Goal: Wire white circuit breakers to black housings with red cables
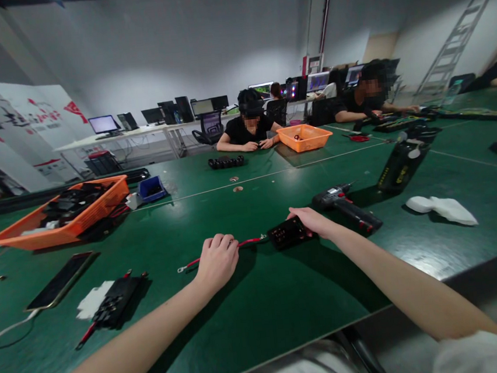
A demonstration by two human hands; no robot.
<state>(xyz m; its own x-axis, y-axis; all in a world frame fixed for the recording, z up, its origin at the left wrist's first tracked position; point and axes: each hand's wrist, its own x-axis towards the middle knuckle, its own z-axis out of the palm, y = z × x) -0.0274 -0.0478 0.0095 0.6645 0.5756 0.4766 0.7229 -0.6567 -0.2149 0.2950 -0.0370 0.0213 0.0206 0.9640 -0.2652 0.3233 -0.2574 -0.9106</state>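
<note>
A short red cable (250, 241) with metal ring terminals at its ends runs through my left hand (218, 258), whose fingers are closed round it. Its right-hand terminal lies close to the edge of a black plastic block (286, 233) with several small holes or contacts. Wrapped round the block's right side is my right hand (311, 221), which holds it tilted just above the green table. A cordless drill (342, 205) lies to the right of that hand. At the left, a similar black block (117, 300) with a red cable rests partly on a white piece.
On the left stand an orange basket (100, 202) of black parts, a small blue bin (151, 189) and a phone (62, 279) on a white cord. A black case (406, 162) and a white object (443, 210) are at the right. Another person (249, 129) sits opposite beside an orange basket (305, 138).
</note>
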